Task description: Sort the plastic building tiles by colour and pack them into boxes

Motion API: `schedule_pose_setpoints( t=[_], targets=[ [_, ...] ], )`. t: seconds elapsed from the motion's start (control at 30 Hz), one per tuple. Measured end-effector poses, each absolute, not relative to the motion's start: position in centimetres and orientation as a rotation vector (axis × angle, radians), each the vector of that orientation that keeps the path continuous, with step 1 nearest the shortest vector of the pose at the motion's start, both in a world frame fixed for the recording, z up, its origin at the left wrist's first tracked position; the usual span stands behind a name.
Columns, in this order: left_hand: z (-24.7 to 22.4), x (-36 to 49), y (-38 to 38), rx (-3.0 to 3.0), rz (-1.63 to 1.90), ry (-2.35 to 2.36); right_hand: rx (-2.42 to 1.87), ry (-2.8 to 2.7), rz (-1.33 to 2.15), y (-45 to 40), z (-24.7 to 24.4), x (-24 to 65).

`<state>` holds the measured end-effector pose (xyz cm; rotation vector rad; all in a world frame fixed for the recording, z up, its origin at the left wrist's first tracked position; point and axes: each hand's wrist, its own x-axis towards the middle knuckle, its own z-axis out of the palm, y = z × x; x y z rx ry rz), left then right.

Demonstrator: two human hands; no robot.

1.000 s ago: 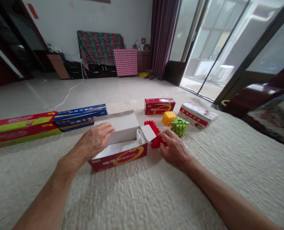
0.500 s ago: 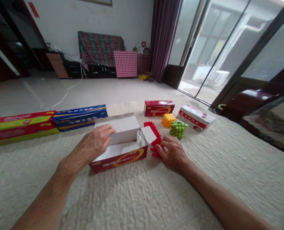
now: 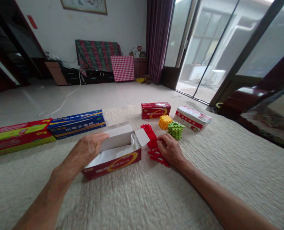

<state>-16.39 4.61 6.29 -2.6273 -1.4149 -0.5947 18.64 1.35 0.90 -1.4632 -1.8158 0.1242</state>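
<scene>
My left hand (image 3: 89, 147) is closed on the left end of an open red cardboard box (image 3: 118, 166), fingers over its edge beside the raised lid. White lining lies inside the box, with a loop of white material (image 3: 134, 141) at the right end. Right of the box, my right hand (image 3: 170, 148) is closed with its fingertips against red toothed plastic pieces (image 3: 151, 137); its grip is partly hidden. Flat red pieces (image 3: 157, 157) lie under and beside that hand. Just beyond are a green stack of toothed pieces (image 3: 175, 130) and a yellow stack (image 3: 165, 122).
A closed red box (image 3: 155, 111) and a white-and-red box (image 3: 193, 118) stand behind the stacks. To the left are a blue box (image 3: 77, 124) and a red-and-green box (image 3: 19, 135). Everything rests on a cream quilted cover (image 3: 142, 201).
The view has tilted up slightly. My right fingers have shifted from the nearer red pieces to the red stack, leaving flat red pieces spread below. My left hand stays at the box.
</scene>
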Motion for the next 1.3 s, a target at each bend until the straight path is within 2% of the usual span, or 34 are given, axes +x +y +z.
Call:
schedule_pose_setpoints(
  t=[0.53,1.03,1.3],
  targets=[
    [9.3,-19.6,4.8,-2.581,-0.828,-1.722,-1.688,-1.774,0.055,2.1,2.1,16.4],
    [8.8,-18.5,4.9,-2.587,-0.856,-1.645,-1.77,-1.843,0.051,2.8,1.6,16.1],
    [8.6,-18.5,5.1,-2.61,-0.865,-1.593,-1.683,-1.853,-0.064,0.9,4.6,16.2]
  ],
)
